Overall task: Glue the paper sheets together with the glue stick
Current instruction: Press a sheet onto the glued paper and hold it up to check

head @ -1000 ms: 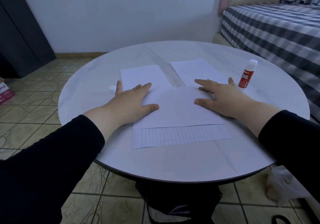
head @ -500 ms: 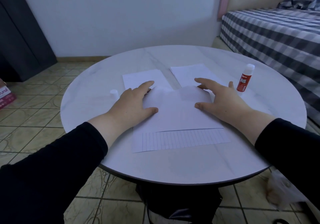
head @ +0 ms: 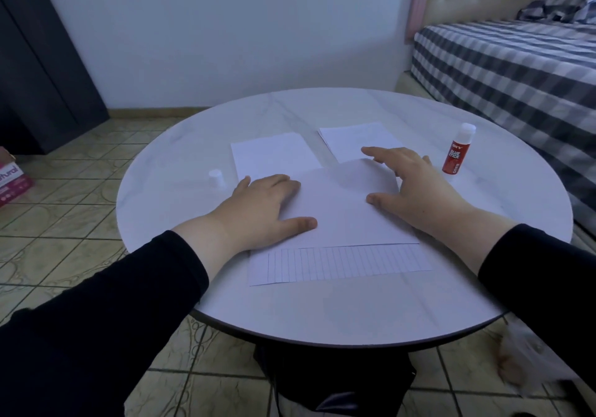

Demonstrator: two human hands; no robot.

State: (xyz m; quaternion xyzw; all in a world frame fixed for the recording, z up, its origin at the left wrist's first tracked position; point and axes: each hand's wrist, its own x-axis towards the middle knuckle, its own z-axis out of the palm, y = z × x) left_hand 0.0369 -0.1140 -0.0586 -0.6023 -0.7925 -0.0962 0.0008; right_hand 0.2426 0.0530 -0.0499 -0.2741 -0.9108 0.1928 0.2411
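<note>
A plain white sheet lies on top of a lined sheet near the front of the round table; only the lined sheet's near strip shows. My left hand rests flat on the top sheet's left side. Over its right side, my right hand has its fingers spread and touches the paper. A red glue stick with a white top stands upright to the right of my right hand. Its white cap stands to the left of my left hand.
Two more white sheets lie further back: one at centre left, one at centre right. A bed with a checked cover stands at the right, a dark cabinet at the left, a pink box on the tiled floor.
My left hand's fingers have drawn back towards the sheet's left edge. The top sheet's far edge, slightly raised half a second ago, now lies flat. The camera has tilted.
</note>
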